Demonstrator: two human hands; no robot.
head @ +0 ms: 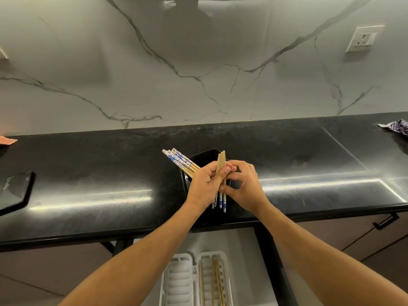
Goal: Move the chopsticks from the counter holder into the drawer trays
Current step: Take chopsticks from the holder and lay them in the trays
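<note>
I see left hand [204, 184] and right hand [245, 184] fingers [239, 176] pinching crossed, fanned blue-patterned bamboo chopsticks [178, 161], so one could slip out.

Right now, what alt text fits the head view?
Two bare hands hold wooden chopsticks with blue-and-white ends over a black holder on a black counter: the left hand grips a fanned bundle, the right hand pinches a few upright. Below, an open drawer holds two white trays, one with chopsticks.
</note>
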